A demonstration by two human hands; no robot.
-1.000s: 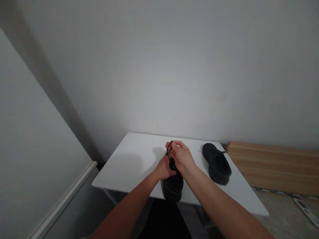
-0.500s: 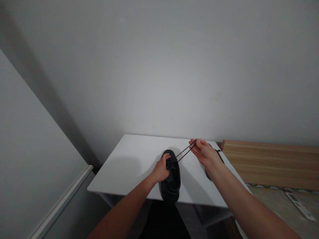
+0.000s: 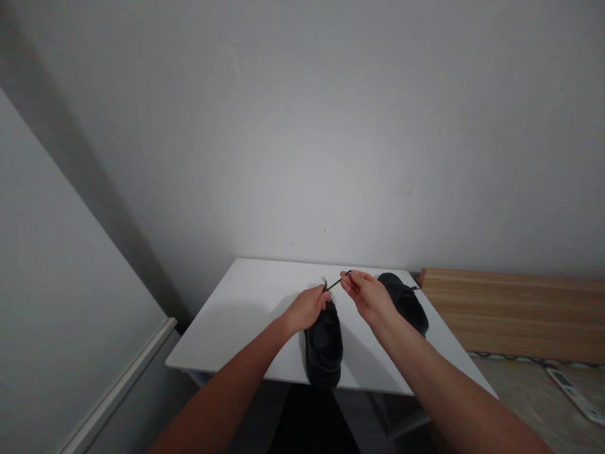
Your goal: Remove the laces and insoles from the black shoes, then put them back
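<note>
A black shoe (image 3: 323, 347) rests on the white table (image 3: 265, 284), its heel end at the front edge. Over its toe end, my left hand (image 3: 309, 307) pinches a black shoelace (image 3: 334, 284), with a short end sticking up past the fingers. The lace runs taut up to my right hand (image 3: 362, 291), whose fingertips grip it a little to the right. My left hand and the lace hide most of the shoe's front. The second black shoe (image 3: 405, 302) lies to the right, partly behind my right forearm.
A wall (image 3: 302, 157) stands right behind the table. Beyond the table's right side is a wooden board (image 3: 510, 312), with a white remote-like device (image 3: 574, 396) lower down. On the left a pale panel (image 3: 70, 265) rises beside the table.
My left hand has moved from the shoe's upper to the lace above the toe. My right hand has come left and nearer to it, uncovering more of the second shoe.
</note>
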